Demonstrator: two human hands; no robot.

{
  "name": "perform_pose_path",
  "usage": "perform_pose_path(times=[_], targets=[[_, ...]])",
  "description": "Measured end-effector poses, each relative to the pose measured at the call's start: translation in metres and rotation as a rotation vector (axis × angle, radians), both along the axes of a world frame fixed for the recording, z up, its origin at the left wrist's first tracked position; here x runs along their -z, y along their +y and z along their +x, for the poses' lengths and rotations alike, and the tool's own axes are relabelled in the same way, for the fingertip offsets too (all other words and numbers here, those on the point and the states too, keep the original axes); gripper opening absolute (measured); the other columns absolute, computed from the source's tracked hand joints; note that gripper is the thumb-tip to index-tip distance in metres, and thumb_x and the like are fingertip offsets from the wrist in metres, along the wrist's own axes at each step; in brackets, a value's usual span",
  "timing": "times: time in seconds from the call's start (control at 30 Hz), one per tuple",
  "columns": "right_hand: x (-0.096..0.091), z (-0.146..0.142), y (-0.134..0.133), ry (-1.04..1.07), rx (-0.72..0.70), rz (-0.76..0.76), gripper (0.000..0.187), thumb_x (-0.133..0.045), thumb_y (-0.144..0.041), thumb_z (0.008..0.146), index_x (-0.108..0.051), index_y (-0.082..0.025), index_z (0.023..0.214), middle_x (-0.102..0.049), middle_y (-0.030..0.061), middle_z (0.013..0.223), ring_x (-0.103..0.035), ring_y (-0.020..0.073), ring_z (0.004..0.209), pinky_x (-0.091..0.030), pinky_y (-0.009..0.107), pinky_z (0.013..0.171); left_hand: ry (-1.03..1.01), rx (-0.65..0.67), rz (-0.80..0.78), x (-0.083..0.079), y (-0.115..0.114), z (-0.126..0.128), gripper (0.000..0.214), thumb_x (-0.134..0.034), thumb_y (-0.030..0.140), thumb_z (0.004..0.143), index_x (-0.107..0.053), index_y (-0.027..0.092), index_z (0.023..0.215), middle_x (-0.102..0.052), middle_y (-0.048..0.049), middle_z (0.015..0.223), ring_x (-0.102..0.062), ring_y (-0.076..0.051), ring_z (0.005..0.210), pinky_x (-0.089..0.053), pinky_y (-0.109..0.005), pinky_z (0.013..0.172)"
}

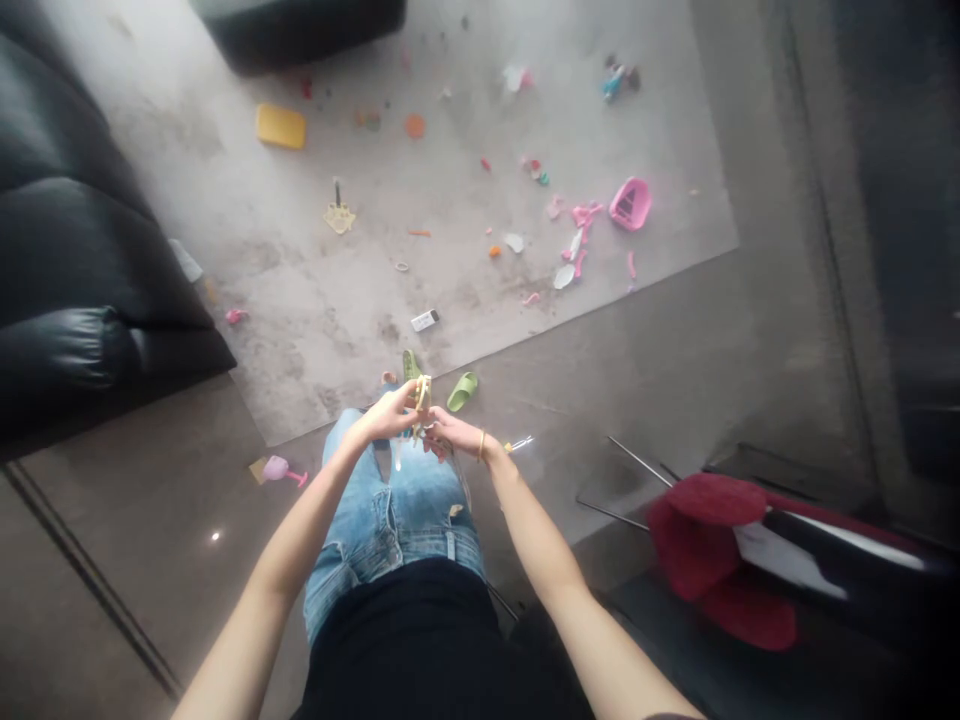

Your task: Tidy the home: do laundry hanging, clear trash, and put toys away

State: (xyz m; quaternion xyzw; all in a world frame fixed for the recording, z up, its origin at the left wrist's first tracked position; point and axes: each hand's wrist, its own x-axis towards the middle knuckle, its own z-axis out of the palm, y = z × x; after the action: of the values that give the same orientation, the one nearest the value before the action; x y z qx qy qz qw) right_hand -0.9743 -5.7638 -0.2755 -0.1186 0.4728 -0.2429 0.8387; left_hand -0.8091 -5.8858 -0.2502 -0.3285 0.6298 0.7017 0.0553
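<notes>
In front of my thighs, my left hand (390,412) is closed around a pale-yellow looped thing (424,390), whose exact kind is too small to tell. Close beside it, my right hand (452,432) has its fingers curled together just below the loop. Small whitish and pinkish bits show at those fingers, but what they grip is unclear. A thin clear strip (398,458) hangs under my left hand, over the blue jeans (412,505). A yellow bracelet (481,444) circles my right wrist.
Green slippers (463,391) lie beyond my hands. On the grey rug (315,330) are a white box (424,320), a yellow block (281,127), a pink basket (630,204) and several scattered toys. A black sofa (67,250) stands left, a red chair (697,540) right.
</notes>
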Motion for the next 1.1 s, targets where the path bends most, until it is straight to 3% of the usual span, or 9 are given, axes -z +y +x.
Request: perform_pose_path(times=[0.1, 0.2, 0.37, 0.47, 0.6, 0.67, 0.77, 0.9, 1.1], targets=[[0.007, 0.001, -0.025, 0.079, -0.035, -0.074, 0.048, -0.079, -0.041, 0.071, -0.051, -0.02, 0.105, -0.066, -0.0029, 0.066, -0.062, 0.0121, 0.057, -0.048, 0.023, 0.055, -0.212, 0.191, -0.207, 0.003, -0.024, 0.005, 0.055, -0.059, 0.027, 0.086, -0.046, 0.018, 0.138, -0.075, -0.0106, 0.102, -0.073, -0.026, 0.094, -0.052, -0.029, 0.075], [0.007, 0.0, -0.048, 0.063, 0.106, -0.102, 0.052, -0.081, -0.041, 0.07, -0.054, -0.017, 0.107, -0.067, -0.0019, 0.067, -0.06, 0.0111, 0.057, -0.045, 0.022, 0.055, -0.289, 0.334, -0.243, 0.008, -0.047, 0.012, 0.054, -0.059, 0.023, 0.085, -0.047, 0.021, 0.138, -0.075, -0.0103, 0.105, -0.072, -0.026, 0.096, -0.051, -0.029, 0.077], [0.005, -0.008, -0.088, -0.005, 0.533, -0.018, 0.037, -0.069, -0.028, 0.077, -0.056, -0.021, 0.11, -0.052, -0.0082, 0.057, -0.036, 0.0076, 0.045, -0.035, 0.02, 0.049, -0.313, 0.346, -0.172, 0.023, -0.098, 0.044, 0.055, -0.064, 0.018, 0.074, -0.055, 0.023, 0.128, -0.075, -0.007, 0.1, -0.072, -0.025, 0.089, -0.051, -0.028, 0.077], [0.009, -0.015, -0.108, 0.312, 0.697, 0.089, 0.027, -0.055, -0.03, 0.082, -0.059, -0.022, 0.108, -0.041, -0.0075, 0.054, -0.038, 0.0112, 0.049, -0.039, 0.022, 0.054, -0.31, 0.307, -0.138, 0.031, -0.142, 0.072, 0.054, -0.065, 0.016, 0.069, -0.058, 0.022, 0.122, -0.075, -0.0045, 0.096, -0.072, -0.024, 0.088, -0.052, -0.028, 0.077], [0.017, -0.006, -0.121, 0.804, 0.593, 0.402, 0.047, -0.054, -0.04, 0.082, -0.057, -0.016, 0.123, -0.063, 0.0073, 0.087, -0.061, 0.0226, 0.089, -0.049, 0.036, 0.083, -0.276, 0.215, -0.098, 0.034, -0.214, 0.101, 0.059, -0.058, 0.023, 0.076, -0.047, 0.021, 0.134, -0.072, -0.0068, 0.105, -0.071, -0.023, 0.096, -0.054, -0.029, 0.076], [0.021, 0.013, -0.129, 0.876, 0.585, 0.455, 0.065, -0.065, -0.039, 0.075, -0.052, -0.012, 0.133, -0.061, 0.0188, 0.121, -0.053, 0.031, 0.122, -0.043, 0.043, 0.1, -0.206, 0.118, -0.009, 0.034, -0.248, 0.105, 0.061, -0.056, 0.03, 0.08, -0.043, 0.017, 0.138, -0.071, -0.0088, 0.106, -0.071, -0.024, 0.097, -0.055, -0.029, 0.074], [0.024, 0.058, -0.16, 0.806, 0.586, 0.387, 0.074, -0.071, -0.037, 0.071, -0.049, -0.017, 0.139, -0.047, 0.0189, 0.147, -0.038, 0.0298, 0.142, -0.035, 0.043, 0.112, -0.078, -0.079, 0.222, 0.037, -0.281, 0.093, 0.062, -0.067, 0.036, 0.075, -0.05, 0.015, 0.13, -0.071, -0.0079, 0.099, -0.072, -0.024, 0.09, -0.055, -0.03, 0.073], [0.023, 0.111, -0.233, 0.349, 0.724, 0.134, 0.059, -0.067, -0.046, 0.08, -0.053, -0.03, 0.135, -0.057, 0.0073, 0.14, -0.055, 0.0241, 0.127, -0.046, 0.039, 0.103, -0.073, -0.158, 0.366, 0.047, -0.289, 0.055, 0.059, -0.076, 0.026, 0.065, -0.057, 0.016, 0.12, -0.072, -0.004, 0.089, -0.07, -0.02, 0.079, -0.054, -0.029, 0.072], [0.023, 0.096, -0.317, 0.212, 0.782, 0.102, 0.049, -0.068, -0.05, 0.079, -0.057, -0.03, 0.122, -0.069, 0.0037, 0.097, -0.066, 0.0226, 0.081, -0.052, 0.03, 0.059, -0.081, -0.128, 0.318, 0.046, -0.308, 0.001, 0.065, -0.08, 0.013, 0.053, -0.06, 0.018, 0.115, -0.072, 0.0006, 0.083, -0.067, -0.017, 0.072, -0.052, -0.025, 0.063]])
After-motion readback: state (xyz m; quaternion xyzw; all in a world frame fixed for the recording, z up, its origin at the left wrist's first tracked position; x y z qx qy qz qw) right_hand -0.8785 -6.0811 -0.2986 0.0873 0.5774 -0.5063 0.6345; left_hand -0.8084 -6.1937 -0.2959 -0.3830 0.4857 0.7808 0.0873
